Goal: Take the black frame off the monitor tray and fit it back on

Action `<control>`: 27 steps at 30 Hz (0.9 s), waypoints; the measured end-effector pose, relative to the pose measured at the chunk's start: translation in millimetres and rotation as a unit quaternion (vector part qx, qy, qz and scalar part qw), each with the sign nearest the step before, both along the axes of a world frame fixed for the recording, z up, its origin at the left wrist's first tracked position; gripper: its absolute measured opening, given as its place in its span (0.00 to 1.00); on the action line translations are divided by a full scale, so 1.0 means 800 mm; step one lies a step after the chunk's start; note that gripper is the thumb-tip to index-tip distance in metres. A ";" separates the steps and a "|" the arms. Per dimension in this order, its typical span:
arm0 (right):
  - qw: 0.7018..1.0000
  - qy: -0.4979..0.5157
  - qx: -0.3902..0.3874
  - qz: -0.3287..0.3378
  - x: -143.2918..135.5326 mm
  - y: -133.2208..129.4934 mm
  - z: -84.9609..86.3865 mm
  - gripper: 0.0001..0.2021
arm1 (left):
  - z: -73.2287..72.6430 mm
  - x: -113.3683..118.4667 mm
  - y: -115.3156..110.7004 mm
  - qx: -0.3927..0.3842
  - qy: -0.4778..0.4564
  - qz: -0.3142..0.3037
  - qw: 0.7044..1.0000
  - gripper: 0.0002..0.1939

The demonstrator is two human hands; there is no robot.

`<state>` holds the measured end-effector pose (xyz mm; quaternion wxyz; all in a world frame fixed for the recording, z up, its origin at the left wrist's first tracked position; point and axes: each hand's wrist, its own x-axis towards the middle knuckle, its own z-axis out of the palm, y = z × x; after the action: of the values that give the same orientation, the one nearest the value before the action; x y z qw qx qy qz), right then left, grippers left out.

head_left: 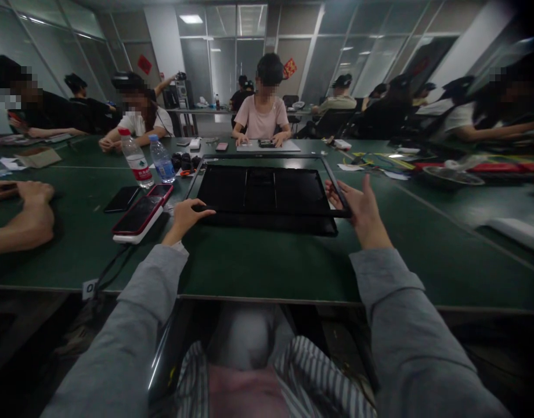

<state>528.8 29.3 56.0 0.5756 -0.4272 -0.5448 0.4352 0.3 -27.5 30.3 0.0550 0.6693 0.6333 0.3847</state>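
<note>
A thin black rectangular frame [284, 212], like a monitor bezel, is tilted over the green table. My left hand [186, 219] pinches its near left corner between thumb and fingers. At the right side bar, my right hand [365, 209] has its fingers around the bar, with the thumb raised off it. Under and behind the frame lies a black panel [295, 188] with two thin vertical lines, seen through the opening. Its near edge shows below the frame. Whether frame and panel touch I cannot tell.
Left of my hands are a red-cased phone [140, 213] on a white block, a black phone [122, 199], a red-capped bottle [135, 159] and a blue-capped bottle [161, 159]. A co-worker's arm [23, 215] rests at far left. Cables and a shallow bowl [452, 175] lie right on the green table [267, 267].
</note>
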 end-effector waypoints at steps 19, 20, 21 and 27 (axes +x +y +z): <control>0.894 -0.387 0.074 -0.216 -0.011 0.011 -0.081 0.34 | -0.027 -0.013 0.016 0.008 0.102 -0.153 0.983 0.16; 0.892 -0.391 0.068 -0.217 -0.010 0.010 -0.081 0.35 | -0.028 -0.012 0.017 0.012 0.102 -0.156 0.982 0.16; 0.890 -0.396 0.060 -0.217 -0.010 0.010 -0.081 0.35 | -0.030 -0.012 0.017 0.015 0.102 -0.158 0.982 0.15; 0.888 -0.410 0.026 -0.205 -0.008 0.008 -0.083 0.34 | -0.027 -0.009 0.016 0.018 0.080 -0.167 0.982 0.14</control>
<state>522.6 35.8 -10.7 0.3880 -0.6551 -0.6435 0.0789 -6.6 -14.3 8.8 0.0558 0.7952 0.5076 0.3268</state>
